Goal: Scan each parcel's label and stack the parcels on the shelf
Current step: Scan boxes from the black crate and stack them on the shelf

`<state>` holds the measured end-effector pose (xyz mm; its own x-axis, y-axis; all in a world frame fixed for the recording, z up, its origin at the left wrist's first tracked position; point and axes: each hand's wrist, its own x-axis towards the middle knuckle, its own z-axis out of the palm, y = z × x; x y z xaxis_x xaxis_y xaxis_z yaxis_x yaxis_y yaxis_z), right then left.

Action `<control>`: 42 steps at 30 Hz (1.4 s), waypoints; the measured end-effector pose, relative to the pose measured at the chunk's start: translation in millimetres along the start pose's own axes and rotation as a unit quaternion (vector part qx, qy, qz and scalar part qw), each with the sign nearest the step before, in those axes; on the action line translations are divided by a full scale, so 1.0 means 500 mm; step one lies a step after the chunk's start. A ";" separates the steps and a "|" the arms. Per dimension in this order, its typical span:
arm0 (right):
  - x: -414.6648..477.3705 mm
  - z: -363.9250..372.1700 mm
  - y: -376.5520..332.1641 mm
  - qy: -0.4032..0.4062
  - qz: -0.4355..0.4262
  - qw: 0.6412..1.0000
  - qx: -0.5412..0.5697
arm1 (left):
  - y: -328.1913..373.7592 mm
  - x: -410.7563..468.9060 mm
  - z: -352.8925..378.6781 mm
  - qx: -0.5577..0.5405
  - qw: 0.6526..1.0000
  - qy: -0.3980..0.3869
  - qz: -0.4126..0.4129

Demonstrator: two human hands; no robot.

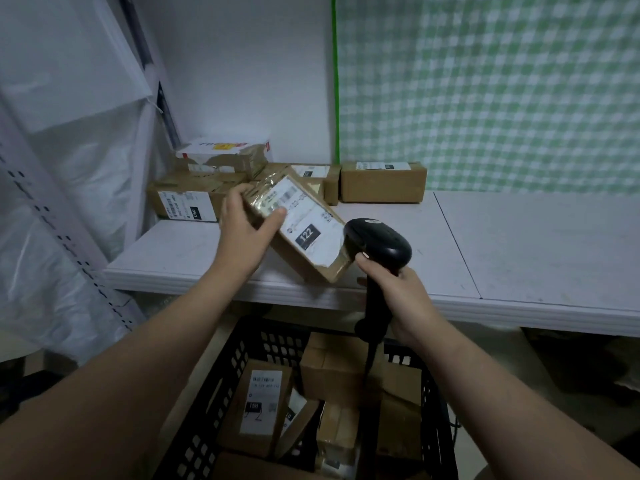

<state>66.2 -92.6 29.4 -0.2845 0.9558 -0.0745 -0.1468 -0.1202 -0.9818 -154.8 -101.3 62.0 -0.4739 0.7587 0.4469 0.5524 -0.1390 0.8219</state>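
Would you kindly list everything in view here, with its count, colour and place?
held parcel: one, brown, white label marked 122, tilted over the shelf front
scanner: one, black, head beside that label
shelf parcels: at least four, brown, one white and red, back left of shelf
shelf: one, white, across the middle
crate: one, black, below the shelf
crate parcels: several, brown, inside the crate
curtain: one, green and white check, back right
sheeting: white, left
left hand: grips the held parcel
right hand: grips the scanner
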 end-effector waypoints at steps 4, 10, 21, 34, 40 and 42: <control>0.011 0.013 -0.015 0.033 -0.028 0.999 0.032 | -0.016 -0.036 -0.010 -0.048 0.999 -0.014 -0.008; 0.040 -0.044 -0.038 0.128 -0.069 0.989 0.022 | -0.018 -0.038 0.088 -0.020 0.991 -0.132 0.024; 0.098 -0.097 -0.040 0.150 0.065 0.978 0.126 | -0.012 0.034 0.264 0.401 0.845 -0.208 0.286; 0.143 -0.088 -0.038 0.179 0.134 0.947 0.229 | -0.044 0.187 0.334 0.428 0.850 -0.208 0.228; 0.142 -0.098 -0.040 0.168 0.134 0.955 0.206 | -0.083 0.201 0.292 0.430 0.850 -0.174 0.249; 0.139 -0.102 -0.039 0.144 0.146 0.956 0.208 | -0.089 0.193 0.258 0.444 0.855 -0.147 0.223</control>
<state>97.8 -10.2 34.7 -0.1075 0.8923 -0.4383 -0.4823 -0.4324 -0.7618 -136.8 60.0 22.8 0.0399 0.9016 0.4307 0.9982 -0.0167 -0.0575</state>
